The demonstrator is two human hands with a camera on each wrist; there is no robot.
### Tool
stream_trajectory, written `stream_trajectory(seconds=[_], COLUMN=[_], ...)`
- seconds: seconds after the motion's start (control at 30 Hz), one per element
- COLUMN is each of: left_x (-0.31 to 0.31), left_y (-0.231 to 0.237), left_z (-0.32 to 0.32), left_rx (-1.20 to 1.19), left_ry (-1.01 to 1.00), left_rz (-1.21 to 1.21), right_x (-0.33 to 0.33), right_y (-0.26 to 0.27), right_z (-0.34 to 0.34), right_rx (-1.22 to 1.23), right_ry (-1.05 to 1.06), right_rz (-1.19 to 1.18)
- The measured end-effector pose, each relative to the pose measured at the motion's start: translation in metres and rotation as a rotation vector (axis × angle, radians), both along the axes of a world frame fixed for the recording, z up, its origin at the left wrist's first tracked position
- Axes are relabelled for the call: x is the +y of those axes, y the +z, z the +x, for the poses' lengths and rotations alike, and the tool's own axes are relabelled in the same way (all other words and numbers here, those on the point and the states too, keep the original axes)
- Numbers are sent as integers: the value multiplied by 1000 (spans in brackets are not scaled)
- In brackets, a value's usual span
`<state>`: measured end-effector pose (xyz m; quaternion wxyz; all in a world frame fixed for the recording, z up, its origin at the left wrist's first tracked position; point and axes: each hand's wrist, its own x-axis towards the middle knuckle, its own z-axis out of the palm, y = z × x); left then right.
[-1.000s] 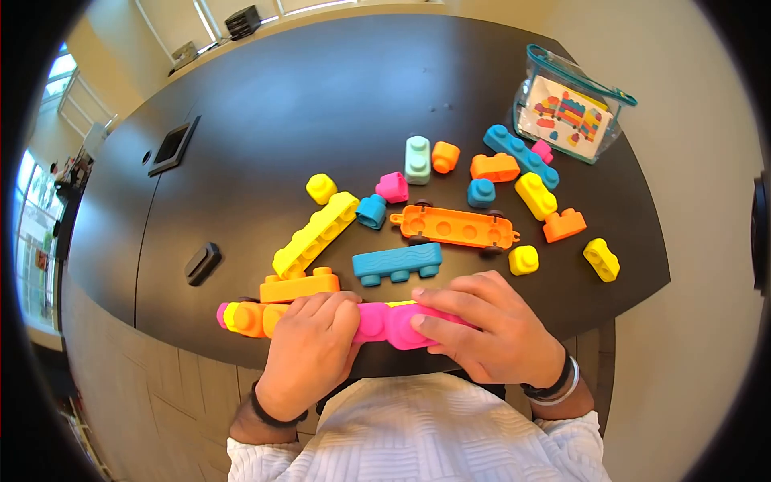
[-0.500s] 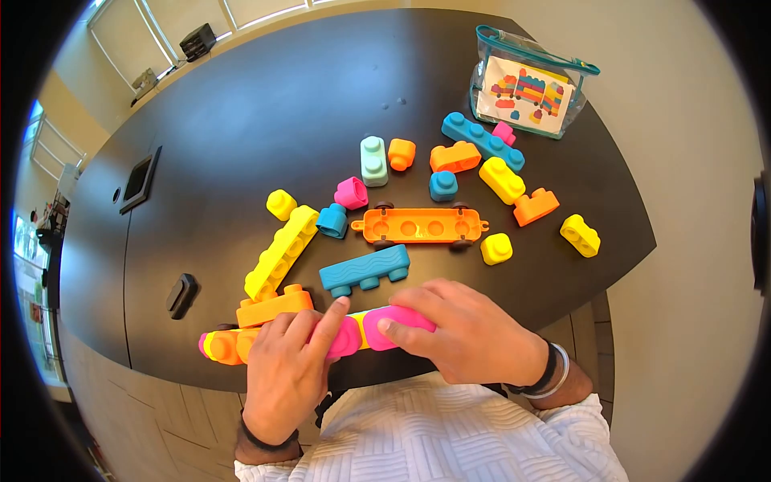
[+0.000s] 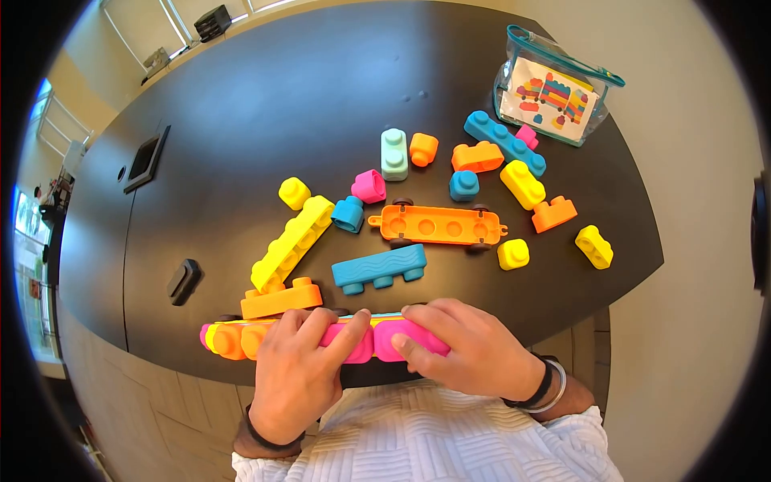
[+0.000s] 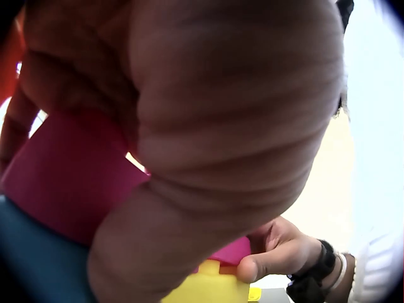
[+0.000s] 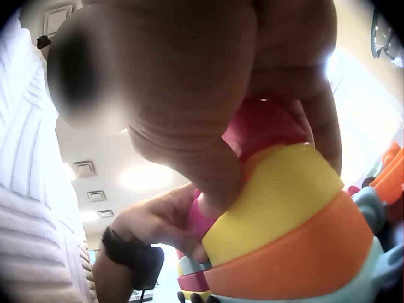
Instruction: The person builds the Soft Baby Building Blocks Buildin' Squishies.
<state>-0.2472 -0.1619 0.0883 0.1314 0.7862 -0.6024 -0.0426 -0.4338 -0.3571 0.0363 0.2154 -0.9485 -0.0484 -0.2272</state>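
Note:
A long row of stacked toy building blocks lies along the table's near edge, with orange blocks (image 3: 230,342) at its left end. My left hand (image 3: 297,369) holds the left pink block (image 3: 358,347), fingers over its far side and thumb on the near side. Beside it, my right hand (image 3: 474,353) grips the right pink block (image 3: 411,341) between thumb and fingers. The two pink blocks stand side by side. Under the right one, the right wrist view shows a yellow block (image 5: 278,202), an orange layer (image 5: 297,252) and a light blue layer below.
Just beyond the row lie an orange block (image 3: 281,301), a long yellow block (image 3: 293,243) and a blue block (image 3: 379,269). An orange wheeled base (image 3: 440,225) lies behind them, with several loose blocks around it. A clear zip bag (image 3: 554,92) stands at the back right; a black case (image 3: 184,281) lies left.
The yellow strip seen between the two pink blocks half a second ago has closed up. My left hand's fingers have shifted along the row toward the left pink block. The head view has shifted.

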Motion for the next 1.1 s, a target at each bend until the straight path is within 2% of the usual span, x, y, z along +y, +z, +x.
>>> stream_trajectory(seconds=[0.07, 0.17, 0.23, 0.27, 0.33, 0.43, 0.67, 0.73, 0.83, 0.87, 0.93, 1.0, 1.03, 1.1], left_x=[-1, 3, 4, 6, 10, 12, 15, 15, 16, 16, 15, 15, 16, 18], left_y=[1, 1, 1, 0, -3, 3, -4, -4, -5, -5, -6, -7, -7, -9], left_z=[1, 4, 7, 9, 12, 12, 14, 14, 15, 15, 15, 15, 15, 15], left_rx=[6, 9, 4, 1, -28, 29, 16, 2, 0, -2, 8, 8, 12, 11], left_ry=[12, -4, -5, -11, -5, 28, 38, 45, 31, 27, 26, 22, 25, 22], left_rz=[7, 19, 1, -7, -10, -12, -41, -44, -49, -55, -78, -89, -91, -90], right_x=[2, 8, -1, -3, -8, -13, -26, -44, -91, -113, -167, -222, -243, -271], right_y=[-2, 0, 9, 10, 8, -4, 6, 16, 30, 33, 25, 6, -2, -15], right_z=[0, -1, 0, 2, 6, 12, 14, 12, 8, 9, 7, 1, -3, -7], right_rx=[-23, 1, 123, 120, 101, 106, 137, 161, 35, 72, 45, 183, 177, 529], right_ry=[34, -48, 92, 86, 183, 232, 249, 145, -213, -307, -491, -639, -640, -748], right_rz=[-39, -44, 98, 90, 275, 324, 257, 167, -25, 30, -108, -74, -81, -18])
